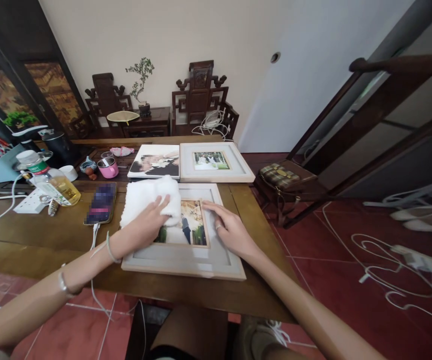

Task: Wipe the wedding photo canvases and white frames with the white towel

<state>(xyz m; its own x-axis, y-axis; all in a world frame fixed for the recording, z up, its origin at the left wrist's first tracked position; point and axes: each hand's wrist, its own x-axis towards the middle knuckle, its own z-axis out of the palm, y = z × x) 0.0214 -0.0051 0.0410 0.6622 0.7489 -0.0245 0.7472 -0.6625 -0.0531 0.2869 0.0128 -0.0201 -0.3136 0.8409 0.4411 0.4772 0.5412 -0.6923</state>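
A white cloth lies bunched over the upper left part of a light wooden picture frame, hiding that corner. My left hand is pressed on the cloth, its fingers sunk into the folds. Inside the frame a small photo of a standing figure shows partly, with a pale mat around it. My right hand rests on the frame's right side, fingers stretched toward the photo's upper right corner and nothing in them. The frame lies flat on the brown wooden table.
Behind lie a second picture frame and a photo album or print. To the left are a phone on a cable, a pink mug, a bottle and a power strip. A bag sits on a chair at right.
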